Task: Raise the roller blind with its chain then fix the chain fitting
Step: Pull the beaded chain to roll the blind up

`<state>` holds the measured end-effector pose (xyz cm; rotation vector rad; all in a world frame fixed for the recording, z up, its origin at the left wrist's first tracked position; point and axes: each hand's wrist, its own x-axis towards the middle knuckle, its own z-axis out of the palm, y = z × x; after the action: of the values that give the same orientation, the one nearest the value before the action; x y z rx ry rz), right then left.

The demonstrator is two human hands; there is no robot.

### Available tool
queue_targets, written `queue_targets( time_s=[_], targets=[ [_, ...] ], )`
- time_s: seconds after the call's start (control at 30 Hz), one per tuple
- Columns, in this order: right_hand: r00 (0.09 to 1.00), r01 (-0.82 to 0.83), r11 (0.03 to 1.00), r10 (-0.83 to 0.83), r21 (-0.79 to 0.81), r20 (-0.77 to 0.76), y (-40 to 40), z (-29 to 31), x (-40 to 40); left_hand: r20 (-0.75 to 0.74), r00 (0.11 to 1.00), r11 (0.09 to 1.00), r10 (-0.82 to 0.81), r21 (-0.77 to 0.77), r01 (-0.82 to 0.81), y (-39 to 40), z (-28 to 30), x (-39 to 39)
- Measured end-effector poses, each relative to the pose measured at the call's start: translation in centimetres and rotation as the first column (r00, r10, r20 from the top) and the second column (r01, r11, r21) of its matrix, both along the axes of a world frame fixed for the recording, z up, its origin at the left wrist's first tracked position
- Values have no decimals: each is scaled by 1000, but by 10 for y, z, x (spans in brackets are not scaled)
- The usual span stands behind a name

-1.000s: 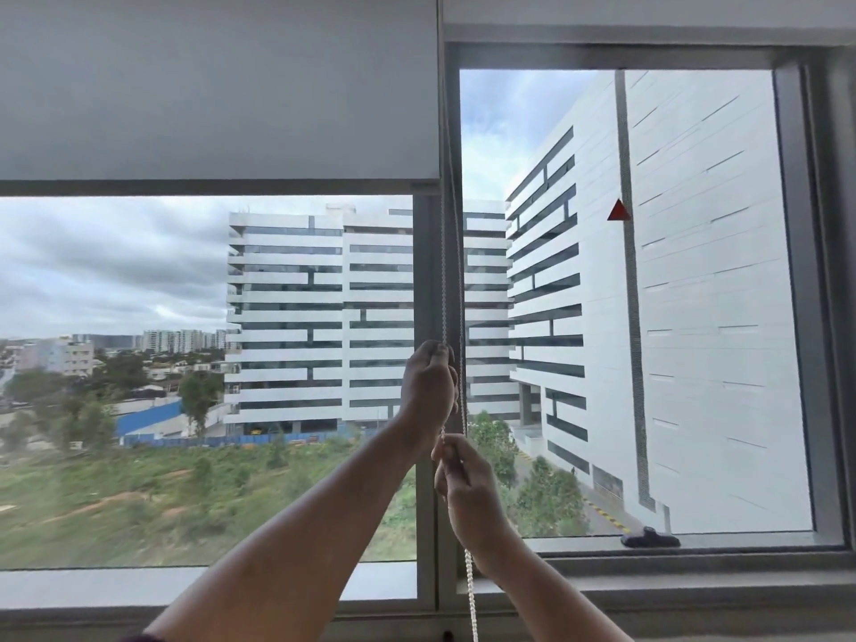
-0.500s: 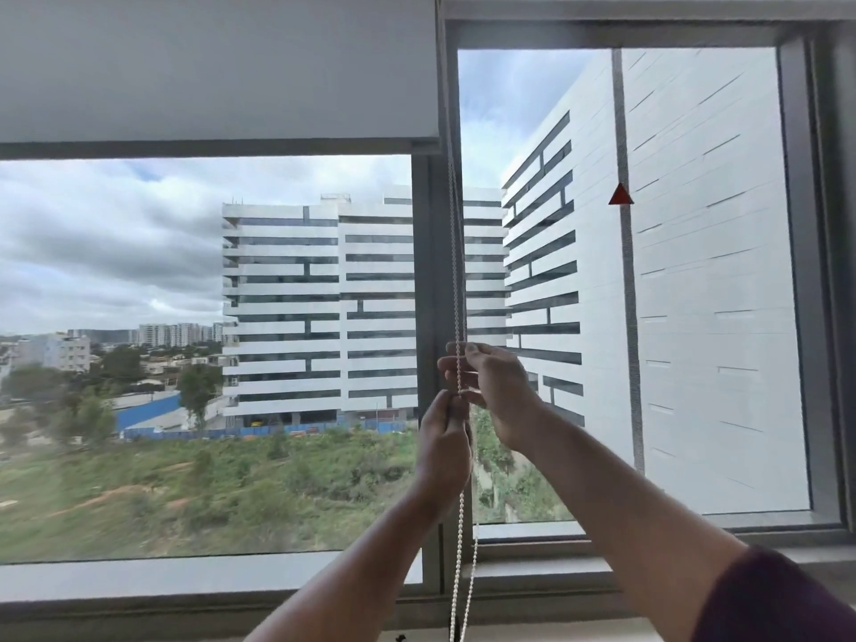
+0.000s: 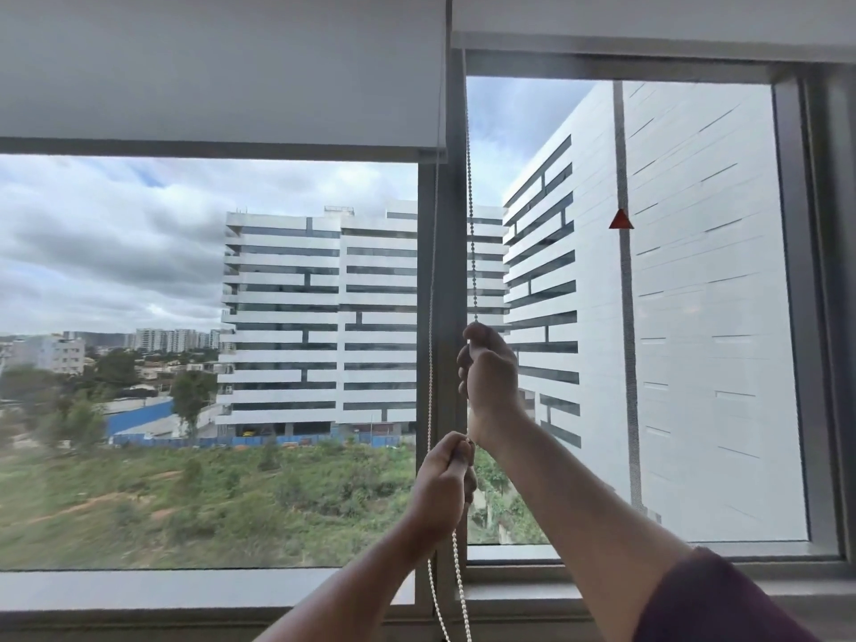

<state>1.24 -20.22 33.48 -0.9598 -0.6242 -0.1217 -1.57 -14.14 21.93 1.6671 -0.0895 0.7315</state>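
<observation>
A pale grey roller blind [image 3: 217, 71] covers the top of the left window pane, its bottom bar [image 3: 217, 148] well above the middle of the glass. A white bead chain [image 3: 471, 234] hangs as a loop in front of the central window post. My right hand [image 3: 488, 373] is closed on the right strand, higher up. Below it, my left hand [image 3: 442, 486] is closed on the same strand. The other strand [image 3: 431, 317] runs free just left of both hands. The chain's top fitting is out of view.
A second blind [image 3: 648, 18] is rolled up over the right pane. The grey window post [image 3: 444, 280] stands behind the chain and the sill [image 3: 185, 590] runs along the bottom. A red triangle sticker [image 3: 620, 220] is on the right glass.
The hands have swapped places on the chain: the right one moved up to the higher grip and the left one pulled down. The blind's bottom bar stands higher over the skyline than a second ago.
</observation>
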Motion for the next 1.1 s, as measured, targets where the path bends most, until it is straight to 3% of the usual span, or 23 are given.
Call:
queue_targets(
  time_s=[0.13,0.27,0.5,0.7,0.9,1.1],
  targets=[
    [996,60,997,-57,-44,71,1,-1,1,-68,997,998,-36,58,40,16,16,-7],
    [996,26,999,-23,-30,84,-2,-5,0,-104,992,995,70,76,-62,27,37,-9],
    [993,-63,998,65,-17,103,5,-31,-8,45,999,1000,22,16,-23,23,102,-22],
    [994,-5,995,17,-101,112,4,-58,-11,97,995,998,-18,-66,24,-6,149,-27],
    [984,48,983,-16,-179,175,-3,-91,-10,118,992,979,-47,-192,69,-15,154,-25],
    [978,-33,954,93,-296,189,-16,-92,2,214,974,990,70,-132,-42,-14,140,-18]
  ],
)
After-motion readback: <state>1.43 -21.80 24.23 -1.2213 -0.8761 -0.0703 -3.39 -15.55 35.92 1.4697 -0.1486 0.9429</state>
